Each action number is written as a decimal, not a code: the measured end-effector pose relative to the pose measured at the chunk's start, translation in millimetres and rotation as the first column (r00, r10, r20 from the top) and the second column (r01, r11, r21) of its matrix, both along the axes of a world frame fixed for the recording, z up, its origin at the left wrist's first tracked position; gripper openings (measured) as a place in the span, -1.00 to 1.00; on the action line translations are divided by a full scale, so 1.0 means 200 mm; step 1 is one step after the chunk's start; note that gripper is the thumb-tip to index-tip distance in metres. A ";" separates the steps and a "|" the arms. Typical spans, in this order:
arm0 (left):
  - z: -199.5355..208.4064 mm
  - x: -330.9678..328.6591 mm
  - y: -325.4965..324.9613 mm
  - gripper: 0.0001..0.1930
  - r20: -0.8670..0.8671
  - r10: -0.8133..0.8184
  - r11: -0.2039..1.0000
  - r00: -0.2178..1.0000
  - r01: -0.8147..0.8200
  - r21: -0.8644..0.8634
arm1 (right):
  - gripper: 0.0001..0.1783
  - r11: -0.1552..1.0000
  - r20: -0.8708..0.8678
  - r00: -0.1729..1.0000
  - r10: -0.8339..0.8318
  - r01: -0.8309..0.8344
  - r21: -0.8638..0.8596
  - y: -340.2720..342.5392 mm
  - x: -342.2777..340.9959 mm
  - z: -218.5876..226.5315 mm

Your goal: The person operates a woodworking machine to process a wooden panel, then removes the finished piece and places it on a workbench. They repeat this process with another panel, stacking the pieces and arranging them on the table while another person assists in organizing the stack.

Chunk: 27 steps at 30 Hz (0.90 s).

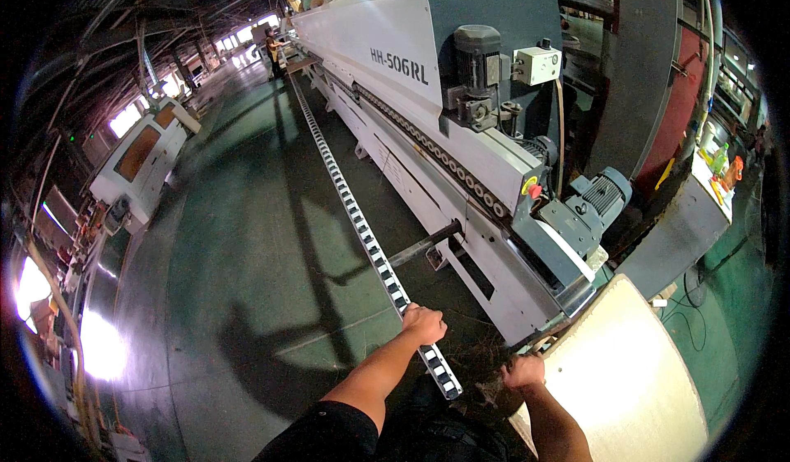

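My left hand (424,324) is wrapped around a long, narrow roller rail (355,212), close to its near end. Pale rollers sit in a row between the rail's thin sides, and it stretches away beside the machine. Lower right, my right hand (524,371) is closed at the left edge of a pale, flat board (629,371); its fingertips are partly hidden. The board lies beside the near end of a long white and grey machine (362,30). A dark support arm (424,244) reaches from the machine's base to the rail.
Motors (605,195) and a red button (534,191) stick out at the machine's near end. A grey cabinet (679,223) with bottles on top stands right, with cables on the floor. Another white machine (144,166) stands left. A person (273,51) is far down the aisle.
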<state>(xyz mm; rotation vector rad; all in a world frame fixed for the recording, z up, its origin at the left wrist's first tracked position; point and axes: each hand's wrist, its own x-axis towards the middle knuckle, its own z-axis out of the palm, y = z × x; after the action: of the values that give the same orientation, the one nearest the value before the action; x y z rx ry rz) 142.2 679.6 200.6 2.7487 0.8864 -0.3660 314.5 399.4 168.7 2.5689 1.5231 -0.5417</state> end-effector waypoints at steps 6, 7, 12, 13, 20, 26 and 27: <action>0.00 0.01 0.00 -0.60 -0.021 0.000 1.000 1.000 0.000 -0.002 | -0.43 1.000 0.000 1.000 0.002 -0.002 0.015 -0.01 0.01 -0.03; -0.01 0.00 0.01 -0.60 -0.026 0.000 1.000 1.000 0.000 0.002 | -0.43 1.000 -0.004 1.000 0.001 -0.001 0.011 0.00 0.01 -0.02; 0.00 0.02 0.00 -0.60 -0.033 -0.013 1.000 0.999 0.014 0.024 | -0.44 0.994 0.022 0.999 -0.026 0.023 0.104 -0.02 0.01 -0.09; -0.01 0.02 0.00 -0.60 -0.027 -0.015 1.000 1.000 0.016 0.025 | -0.45 0.994 0.024 0.999 -0.027 0.025 0.102 -0.02 0.02 -0.11; -0.04 0.00 0.01 -0.61 -0.004 -0.012 1.000 1.000 0.012 0.019 | -0.46 0.993 0.046 0.999 -0.007 0.001 0.120 -0.01 -0.01 -0.02; -0.06 0.01 0.01 -0.64 0.037 -0.016 0.999 0.999 0.014 0.038 | -0.52 0.998 -0.007 0.999 -0.039 0.040 0.056 -0.01 0.00 -0.02; -0.07 0.00 0.01 -0.64 0.036 -0.016 0.999 0.999 0.014 0.041 | -0.52 0.998 -0.008 0.999 -0.040 0.041 0.055 -0.01 0.00 -0.02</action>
<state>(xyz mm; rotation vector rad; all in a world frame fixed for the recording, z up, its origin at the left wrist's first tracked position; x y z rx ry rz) 142.9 682.4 187.3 2.7909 0.8737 -0.3030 314.2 398.1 164.4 2.6472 1.5121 -0.5210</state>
